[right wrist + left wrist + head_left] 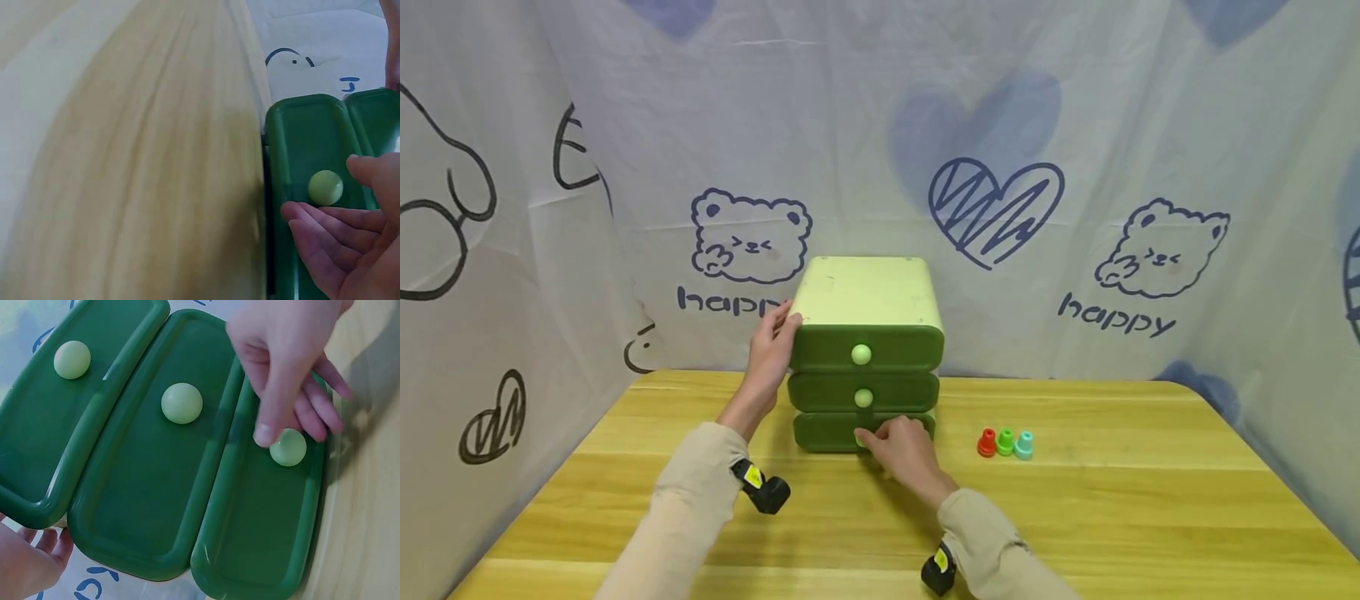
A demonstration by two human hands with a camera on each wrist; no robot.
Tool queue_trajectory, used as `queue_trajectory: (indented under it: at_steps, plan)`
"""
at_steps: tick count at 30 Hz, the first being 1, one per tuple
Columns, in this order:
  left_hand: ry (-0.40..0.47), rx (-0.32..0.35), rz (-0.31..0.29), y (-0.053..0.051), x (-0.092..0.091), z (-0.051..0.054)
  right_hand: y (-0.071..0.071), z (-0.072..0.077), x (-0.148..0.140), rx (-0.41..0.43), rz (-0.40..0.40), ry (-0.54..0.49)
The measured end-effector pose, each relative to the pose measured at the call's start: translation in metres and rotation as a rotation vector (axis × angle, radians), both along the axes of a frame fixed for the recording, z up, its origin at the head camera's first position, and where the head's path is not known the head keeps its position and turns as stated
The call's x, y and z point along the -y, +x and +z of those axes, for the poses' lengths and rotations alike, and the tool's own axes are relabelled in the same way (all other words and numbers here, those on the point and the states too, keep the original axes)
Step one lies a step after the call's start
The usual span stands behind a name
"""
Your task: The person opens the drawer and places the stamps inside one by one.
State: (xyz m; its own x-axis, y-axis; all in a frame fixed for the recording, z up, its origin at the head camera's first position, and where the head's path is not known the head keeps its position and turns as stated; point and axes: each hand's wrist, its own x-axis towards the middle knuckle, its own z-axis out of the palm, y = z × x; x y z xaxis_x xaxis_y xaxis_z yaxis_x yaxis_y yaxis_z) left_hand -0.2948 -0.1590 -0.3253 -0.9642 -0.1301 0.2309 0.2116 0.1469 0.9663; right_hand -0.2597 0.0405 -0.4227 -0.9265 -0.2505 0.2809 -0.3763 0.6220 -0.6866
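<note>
A small cabinet with a pale green top (868,292) has three dark green drawers, each with a round pale knob; all three look closed. My left hand (771,354) rests against the cabinet's upper left side, its fingertips (55,545) partly behind the top drawer's edge in the left wrist view. At the bottom drawer (827,432), my right hand (906,454) is beside the knob (325,187), with thumb and fingers spread on either side of it. In the right wrist view a gap shows between the thumb and the knob.
Three small pegs, red (987,442), green (1006,442) and light blue (1024,445), stand in a row on the wooden table (1112,500), right of the cabinet. A printed cloth (865,125) hangs behind the table and along its sides.
</note>
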Motion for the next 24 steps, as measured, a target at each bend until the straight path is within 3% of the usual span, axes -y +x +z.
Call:
queue_trajectory:
  at_steps: [5, 16, 24]
  plan:
    - [0.015, -0.008, 0.002, 0.0001, -0.0006, -0.0010, 0.0004, -0.0058, 0.0039, 0.050, 0.002, -0.008]
    - [0.017, -0.014, 0.003, 0.0001, -0.0021, -0.0005, -0.0013, -0.0090, 0.0049, 0.014, -0.032, 0.019]
    - [0.011, -0.007, 0.013, 0.0012, -0.0004, 0.0002, 0.0059, -0.0108, 0.0021, 0.014, 0.033, -0.004]
